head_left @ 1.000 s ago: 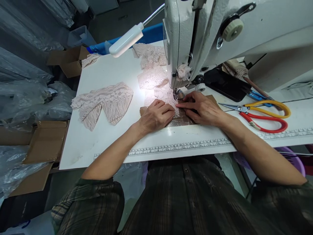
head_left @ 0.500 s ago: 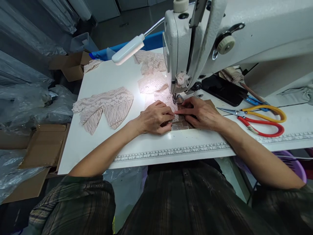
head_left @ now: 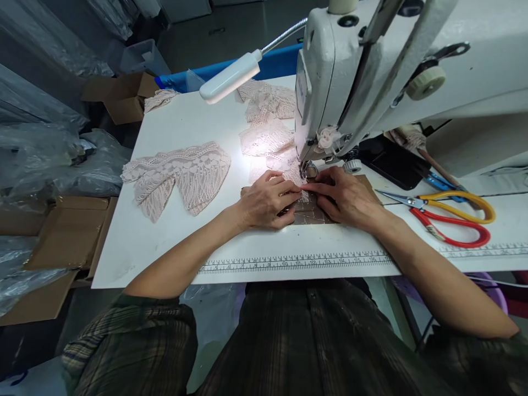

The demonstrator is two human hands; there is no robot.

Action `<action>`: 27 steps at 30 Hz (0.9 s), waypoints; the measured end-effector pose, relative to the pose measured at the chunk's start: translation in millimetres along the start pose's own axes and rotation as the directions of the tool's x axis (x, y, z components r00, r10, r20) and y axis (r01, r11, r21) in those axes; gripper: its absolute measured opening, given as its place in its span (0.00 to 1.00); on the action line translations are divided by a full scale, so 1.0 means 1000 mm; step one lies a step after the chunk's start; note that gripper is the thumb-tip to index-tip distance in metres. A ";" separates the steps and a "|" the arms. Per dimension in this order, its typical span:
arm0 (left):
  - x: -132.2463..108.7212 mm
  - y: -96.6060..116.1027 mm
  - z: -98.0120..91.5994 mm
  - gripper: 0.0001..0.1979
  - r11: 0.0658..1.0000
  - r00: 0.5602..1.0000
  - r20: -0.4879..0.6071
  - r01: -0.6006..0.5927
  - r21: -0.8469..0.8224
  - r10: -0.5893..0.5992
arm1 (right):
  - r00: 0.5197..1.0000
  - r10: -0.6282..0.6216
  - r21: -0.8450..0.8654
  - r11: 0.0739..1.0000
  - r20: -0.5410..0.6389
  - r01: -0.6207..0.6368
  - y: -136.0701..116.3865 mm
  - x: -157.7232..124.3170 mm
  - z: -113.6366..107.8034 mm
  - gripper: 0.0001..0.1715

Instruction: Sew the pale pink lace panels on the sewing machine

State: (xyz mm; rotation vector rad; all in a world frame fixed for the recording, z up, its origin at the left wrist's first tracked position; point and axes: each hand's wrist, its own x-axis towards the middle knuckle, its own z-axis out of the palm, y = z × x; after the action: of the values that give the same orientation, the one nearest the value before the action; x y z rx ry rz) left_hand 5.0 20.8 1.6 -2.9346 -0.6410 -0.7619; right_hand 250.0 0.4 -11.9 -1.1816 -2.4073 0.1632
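A pale pink lace piece (head_left: pixel 293 171) runs under the presser foot (head_left: pixel 304 169) of a white sewing machine (head_left: pixel 324 77). My left hand (head_left: pixel 270 202) lies on its near left side, fingers bent and closed on the lace. From the right, my right hand (head_left: pixel 346 197) holds the lace edge close to the foot, index finger reaching toward my left fingertips. Both hands rest over a brown, tape-covered plate (head_left: pixel 309 213). The lace under my fingers is mostly hidden. Another lace piece (head_left: pixel 200 173), scalloped, lies flat on the left of the white table (head_left: pixel 181 236).
Scissors (head_left: pixel 418 203) with yellow and red handles lie right of my right hand, near a black phone (head_left: pixel 391 159). A lit lamp (head_left: pixel 231 77) hangs over more lace (head_left: pixel 268 102). Printed ruler markings (head_left: pixel 297 264) follow the front edge. Cardboard boxes (head_left: pixel 124 99) stand left.
The view has shifted, so the machine and hands appear farther right. Both hands keep nearly the same hold on the lace beside the presser foot.
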 end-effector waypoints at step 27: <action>0.009 -0.004 -0.005 0.20 0.993 0.972 0.218 0.062 0.101 -0.083 | 1.000 0.017 -0.050 0.999 0.026 -0.015 -0.008 0.003 -0.003 0.24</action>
State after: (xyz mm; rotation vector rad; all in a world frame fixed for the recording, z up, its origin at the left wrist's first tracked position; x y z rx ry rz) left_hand 8.1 27.3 10.2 -2.9470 -0.7810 -0.3972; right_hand 244.6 -2.7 -5.9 -1.2289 -2.4388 0.1252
